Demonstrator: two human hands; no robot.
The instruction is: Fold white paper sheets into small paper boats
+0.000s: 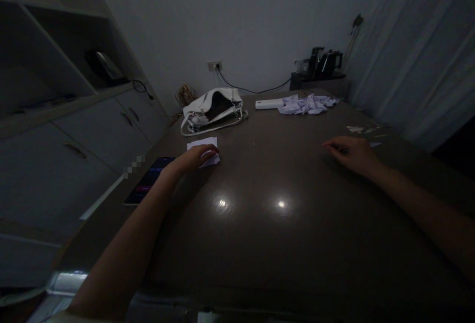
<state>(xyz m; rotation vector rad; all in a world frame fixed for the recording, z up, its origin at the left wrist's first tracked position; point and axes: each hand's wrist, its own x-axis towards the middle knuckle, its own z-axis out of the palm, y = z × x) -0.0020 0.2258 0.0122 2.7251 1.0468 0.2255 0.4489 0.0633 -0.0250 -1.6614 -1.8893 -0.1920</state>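
Dim room, glossy dark table [260, 224]: near its left edge the left hand [193, 159] presses fingers flat on a folded white paper [205, 148], pinning it beside a phone [148, 184]. Right hand [352, 154] rests loosely curled, empty. Farther back, handbag [213, 108] and paper pile [306, 104].

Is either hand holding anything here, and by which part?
The left hand rests on the white paper, fingers over its near right edge; a grip cannot be told. The right hand holds nothing.
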